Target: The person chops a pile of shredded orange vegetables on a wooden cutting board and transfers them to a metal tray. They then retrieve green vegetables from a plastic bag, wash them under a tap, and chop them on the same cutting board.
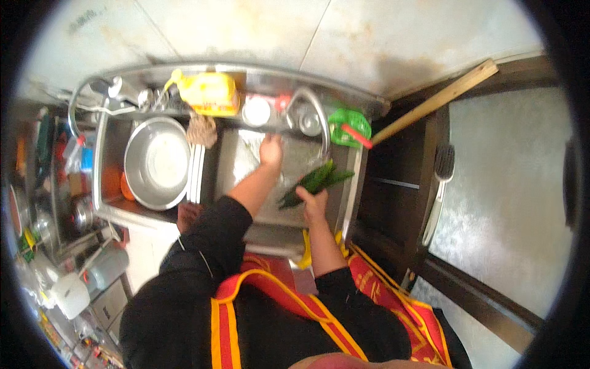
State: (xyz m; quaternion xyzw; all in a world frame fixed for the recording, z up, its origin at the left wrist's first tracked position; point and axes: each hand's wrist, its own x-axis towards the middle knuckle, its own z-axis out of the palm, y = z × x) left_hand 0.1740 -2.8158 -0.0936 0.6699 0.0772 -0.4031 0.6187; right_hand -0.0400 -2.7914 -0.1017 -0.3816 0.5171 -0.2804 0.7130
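My right hand point(315, 205) grips a few long dark green vegetables, which look like cucumbers point(313, 182), over the right basin point(286, 217) of a stainless steel sink. The curved faucet point(322, 120) ends just above their upper tips. Farther in and to the left, my left hand point(271, 152) reaches into the same basin near its back edge. Blur hides its fingers, and I cannot make out anything held in it. The bottom of the basin looks wet and shiny.
A large steel pot point(157, 161) sits in the left basin, beside a brown scrubber point(201, 130). Along the back ledge stand a yellow jug point(209, 93), a white round container point(256, 111) and a green plastic basket point(348, 122). A wooden bar point(435, 101) and a brush point(445, 166) are at the right.
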